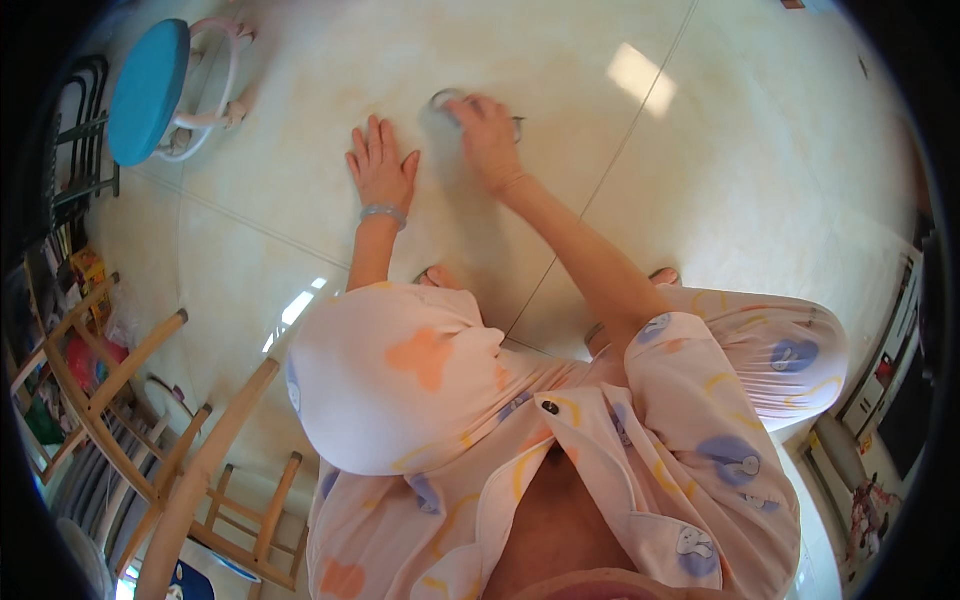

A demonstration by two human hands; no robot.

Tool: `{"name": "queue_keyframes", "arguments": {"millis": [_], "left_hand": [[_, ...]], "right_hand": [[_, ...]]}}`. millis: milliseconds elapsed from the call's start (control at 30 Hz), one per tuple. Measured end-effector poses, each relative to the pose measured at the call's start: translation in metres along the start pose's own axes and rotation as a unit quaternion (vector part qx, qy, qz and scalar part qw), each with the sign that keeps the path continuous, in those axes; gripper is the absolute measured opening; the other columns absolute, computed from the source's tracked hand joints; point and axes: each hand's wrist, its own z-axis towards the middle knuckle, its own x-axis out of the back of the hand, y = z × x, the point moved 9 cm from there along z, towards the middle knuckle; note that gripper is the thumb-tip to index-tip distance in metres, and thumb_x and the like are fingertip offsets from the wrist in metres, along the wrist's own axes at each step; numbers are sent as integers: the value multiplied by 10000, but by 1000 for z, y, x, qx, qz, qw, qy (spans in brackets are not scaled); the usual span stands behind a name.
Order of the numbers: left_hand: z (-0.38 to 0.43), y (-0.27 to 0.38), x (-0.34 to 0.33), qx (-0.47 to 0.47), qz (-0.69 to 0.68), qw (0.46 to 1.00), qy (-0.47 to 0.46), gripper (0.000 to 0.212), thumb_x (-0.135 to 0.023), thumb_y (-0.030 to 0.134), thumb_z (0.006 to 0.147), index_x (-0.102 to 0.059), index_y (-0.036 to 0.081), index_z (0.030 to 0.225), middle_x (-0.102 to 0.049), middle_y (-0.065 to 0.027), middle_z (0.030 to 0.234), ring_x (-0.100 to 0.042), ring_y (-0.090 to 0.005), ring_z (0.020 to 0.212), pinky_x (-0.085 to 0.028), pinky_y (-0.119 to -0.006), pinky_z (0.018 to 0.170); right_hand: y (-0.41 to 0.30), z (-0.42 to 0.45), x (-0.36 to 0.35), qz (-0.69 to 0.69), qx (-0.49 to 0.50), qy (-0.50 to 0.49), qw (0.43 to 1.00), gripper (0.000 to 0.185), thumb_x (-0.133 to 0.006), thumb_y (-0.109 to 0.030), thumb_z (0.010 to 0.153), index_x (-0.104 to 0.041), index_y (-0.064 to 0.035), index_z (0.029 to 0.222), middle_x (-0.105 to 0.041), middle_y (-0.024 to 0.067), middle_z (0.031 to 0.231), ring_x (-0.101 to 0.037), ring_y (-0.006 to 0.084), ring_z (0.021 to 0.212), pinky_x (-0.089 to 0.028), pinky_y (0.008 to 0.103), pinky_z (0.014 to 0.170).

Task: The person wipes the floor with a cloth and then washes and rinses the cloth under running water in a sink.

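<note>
My left hand (pixel 381 169) lies palm down on the glossy beige tiled floor (pixel 337 67), its fingers spread, with a pale bangle (pixel 384 216) at the wrist. To its right, my right hand (pixel 489 142) is shut on a small object (pixel 448 96) with a grey rounded rim, low at the floor. Hand and object are blurred, so the object's kind cannot be told. A small dark part of something (pixel 519 129) sticks out at the right side of that hand.
A round stool with a blue seat (pixel 150 91) and pale base stands at upper left, beside dark metal frames (pixel 79 142). Wooden chair legs (pixel 135 367) rise at lower left. White cabinets (pixel 877 375) line the right edge. My knees and feet are close below the hands.
</note>
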Motion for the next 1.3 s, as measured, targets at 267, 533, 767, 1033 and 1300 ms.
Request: {"name": "queue_keyframes", "arguments": {"millis": [267, 533, 767, 1033, 1300], "left_hand": [[-2, -10, 14, 53, 11, 998, 33, 703, -558, 423, 914, -298, 61, 1458, -177, -125, 1569, -165, -385, 1427, -178, -585, 1108], [-33, -63, 14, 130, 98, 986, 47, 811, -449, 564, 934, -175, 51, 1499, -136, -189, 1565, -138, -439, 1419, -196, -630, 1080], [-29, -55, 8, 142, 110, 983, 33, 805, -448, 558, 939, -152, 69, 1506, -108, -168, 1575, -121, -419, 1428, -190, -612, 1090], [-33, -73, 0, 157, 140, 978, 14, 816, -428, 578, 939, -147, 66, 1508, -106, -168, 1576, -101, -417, 1435, -163, -617, 1101], [-24, -74, -1, 161, 143, 976, 15, 849, -454, 603, 914, -187, 47, 1497, -151, -190, 1562, -132, -412, 1430, -178, -609, 1097]], "right_hand": [[244, 2, 259, -298, -255, 245, 887, 422, -533, -51, 782, -587, -85, 1200, -601, 161, 1052, -531, 362, 1017, -424, 454, 872], [338, -58, 295, -356, -491, 98, 789, 583, -595, -243, 807, -443, 19, 1306, -493, 226, 1270, -454, 371, 1204, -349, 460, 1026], [267, 84, 185, -280, -89, 153, 944, 350, -524, -26, 740, -555, -37, 1089, -576, 208, 1091, -523, 391, 993, -433, 495, 860], [16, 27, 7, -17, 159, 2, 987, 307, -529, -34, 801, -632, -67, 1088, -587, 133, 1206, -520, 337, 1170, -418, 448, 981], [46, 53, 26, 101, 100, 6, 990, 279, -499, -12, 813, -634, -30, 1056, -651, 155, 1033, -585, 328, 1036, -443, 415, 955]]}}
